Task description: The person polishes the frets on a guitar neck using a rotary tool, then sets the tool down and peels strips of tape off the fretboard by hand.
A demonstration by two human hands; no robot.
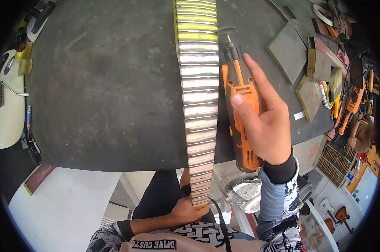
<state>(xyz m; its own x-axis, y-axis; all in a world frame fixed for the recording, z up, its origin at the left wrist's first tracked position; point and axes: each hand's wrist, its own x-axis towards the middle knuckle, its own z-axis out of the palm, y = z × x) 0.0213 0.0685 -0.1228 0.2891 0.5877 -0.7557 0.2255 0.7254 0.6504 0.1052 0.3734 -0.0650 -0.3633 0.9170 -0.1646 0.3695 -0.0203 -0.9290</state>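
A guitar neck (200,96) runs lengthwise from the top of the view toward my body, its metal frets crossing pale strips that turn bright yellow at the far part. My left hand (188,211) is closed around its near end, low by my lap, with the fingers partly hidden. In my right hand (265,122) is an orange and dark grey rotary tool (242,111), thumb on its near side and forefinger stretched along the other. The tool's metal shaft points away from me beside the yellow frets, with a blurred grey shape at its tip.
The neck lies over a dark worktable (106,96). A grey square plate (288,52), blocks and a brush (335,80) sit to the right. At left are a white and yellow device (11,101) and a blue-handled tool (29,116). Another person (360,134) is far right.
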